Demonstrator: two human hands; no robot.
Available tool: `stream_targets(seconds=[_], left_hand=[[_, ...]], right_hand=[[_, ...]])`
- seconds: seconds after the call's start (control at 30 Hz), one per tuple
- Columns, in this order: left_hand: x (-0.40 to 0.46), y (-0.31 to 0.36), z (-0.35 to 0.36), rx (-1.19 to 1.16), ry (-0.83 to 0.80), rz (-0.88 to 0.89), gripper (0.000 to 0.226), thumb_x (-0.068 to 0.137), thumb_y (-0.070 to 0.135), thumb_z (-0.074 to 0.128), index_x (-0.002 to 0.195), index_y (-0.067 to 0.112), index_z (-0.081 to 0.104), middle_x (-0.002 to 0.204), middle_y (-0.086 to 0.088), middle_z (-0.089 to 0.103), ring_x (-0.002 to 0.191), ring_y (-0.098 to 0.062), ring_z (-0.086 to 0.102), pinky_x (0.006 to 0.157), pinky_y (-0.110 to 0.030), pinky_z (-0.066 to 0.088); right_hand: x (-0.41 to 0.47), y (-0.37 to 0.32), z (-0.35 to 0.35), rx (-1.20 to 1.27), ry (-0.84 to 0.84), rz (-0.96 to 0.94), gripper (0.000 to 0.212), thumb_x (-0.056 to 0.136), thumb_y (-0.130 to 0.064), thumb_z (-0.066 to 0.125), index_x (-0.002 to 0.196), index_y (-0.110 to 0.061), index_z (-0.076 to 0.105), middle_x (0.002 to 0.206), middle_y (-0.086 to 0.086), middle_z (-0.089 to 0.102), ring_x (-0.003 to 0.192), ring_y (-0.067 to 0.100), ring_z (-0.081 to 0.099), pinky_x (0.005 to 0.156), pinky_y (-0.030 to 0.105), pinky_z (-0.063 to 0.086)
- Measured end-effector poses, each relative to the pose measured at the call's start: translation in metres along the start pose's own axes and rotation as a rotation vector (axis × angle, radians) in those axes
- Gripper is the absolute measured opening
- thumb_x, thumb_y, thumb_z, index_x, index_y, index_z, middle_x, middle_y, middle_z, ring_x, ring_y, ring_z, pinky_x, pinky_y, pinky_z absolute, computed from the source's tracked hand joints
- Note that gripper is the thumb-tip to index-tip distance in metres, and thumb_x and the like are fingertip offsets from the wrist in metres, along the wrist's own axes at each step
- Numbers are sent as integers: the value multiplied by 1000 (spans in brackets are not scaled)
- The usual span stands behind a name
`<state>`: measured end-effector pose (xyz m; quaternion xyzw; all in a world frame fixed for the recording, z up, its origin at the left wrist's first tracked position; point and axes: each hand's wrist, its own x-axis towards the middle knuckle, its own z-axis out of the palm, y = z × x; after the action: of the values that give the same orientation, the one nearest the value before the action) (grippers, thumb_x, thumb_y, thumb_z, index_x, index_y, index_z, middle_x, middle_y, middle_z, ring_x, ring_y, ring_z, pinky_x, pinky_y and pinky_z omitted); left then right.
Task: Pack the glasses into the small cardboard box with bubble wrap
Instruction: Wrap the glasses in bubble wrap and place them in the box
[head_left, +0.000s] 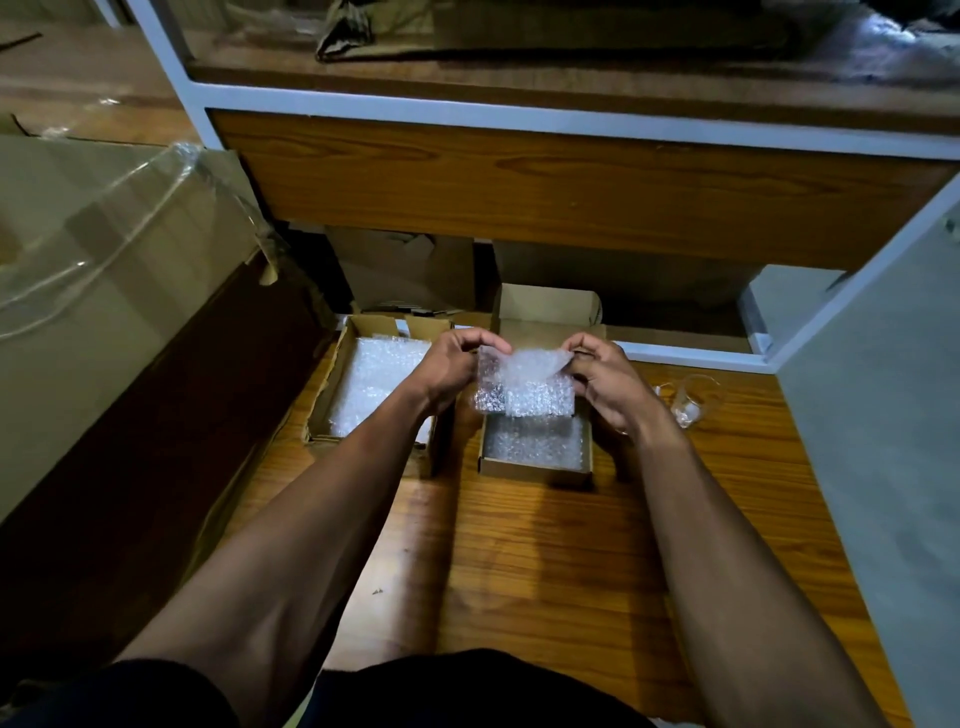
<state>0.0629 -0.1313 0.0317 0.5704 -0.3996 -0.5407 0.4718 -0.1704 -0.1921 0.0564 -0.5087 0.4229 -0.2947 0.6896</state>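
Bubble-wrap sheet (524, 384) pinched at its top edge by left hand (452, 369) and right hand (608, 384), held at frame centre above small cardboard box (535, 467). Box already lined with wrap; glass (693, 400) unpacked at right of centre on wooden floor (519, 545). Probably early: wrapping, placing and closing all left. Counted: one glass visible, two open boxes, larger supply box (374, 384) at left.

Small box (535, 467) centre on the floor (545, 561) — larger box (322, 410) left, glass (696, 400) right.
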Motion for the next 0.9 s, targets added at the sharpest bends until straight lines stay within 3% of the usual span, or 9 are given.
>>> stream_targets(seconds=[0.07,0.2,0.33,0.5,0.63,0.7,0.8,0.87,0.9], left_hand=[[3,-5,-2,63,16,6,37,90,-16,58,95,12,81,101,-10,79,88,-40,60,81,-53,48],[-1,-4,1,84,13,74,48,88,-23,50,79,16,77,98,-10,74,88,-29,64,71,-35,54],[-4,-3,3,114,-6,112,52,84,-24,41,78,15,74,97,-11,71,87,-29,62,71,-34,52],[-10,3,7,153,-24,129,46,87,-26,36,85,5,70,84,-1,70,62,-5,61,56,-19,46],[-10,1,6,164,-32,118,45,91,-26,38,87,5,71,85,0,71,65,-5,63,57,-20,48],[-11,1,4,149,-38,102,41,95,-23,42,89,4,73,90,-3,74,71,-7,68,62,-22,52],[-10,2,3,76,-62,65,33,100,-15,51,94,4,77,101,-8,78,88,-20,74,74,-31,59],[-10,3,4,16,-66,17,31,100,-11,51,95,3,78,99,-12,77,83,-29,68,68,-31,55],[-10,4,4,0,-71,5,33,100,-8,49,95,4,79,97,-14,76,78,-31,61,64,-29,50]], right_hand=[[0,1,-1,16,0,15,24,100,12,52,100,-10,60,98,10,71,94,18,71,84,29,61],[2,7,-3,45,12,35,26,100,12,50,95,-11,62,105,13,67,101,23,68,86,27,60],[3,11,-5,34,17,52,32,102,11,46,87,-12,63,116,16,60,113,28,61,88,30,56],[1,13,-10,-11,7,67,35,103,9,42,84,-12,63,110,13,56,96,20,59,77,27,54],[-3,11,-12,-29,4,55,30,105,-2,37,90,-8,62,100,10,53,74,11,52,64,23,49],[-6,9,-11,16,5,53,27,107,-8,36,94,-5,60,99,9,57,66,5,61,58,18,49],[-3,9,-9,44,-5,29,16,104,-8,56,106,3,68,112,15,69,92,12,73,76,23,60],[1,12,-11,-22,-16,19,16,98,-3,66,113,0,72,119,14,72,111,24,69,93,32,59],[2,14,-12,-54,-9,21,18,97,1,66,112,-3,73,120,14,72,110,25,68,92,32,58]])
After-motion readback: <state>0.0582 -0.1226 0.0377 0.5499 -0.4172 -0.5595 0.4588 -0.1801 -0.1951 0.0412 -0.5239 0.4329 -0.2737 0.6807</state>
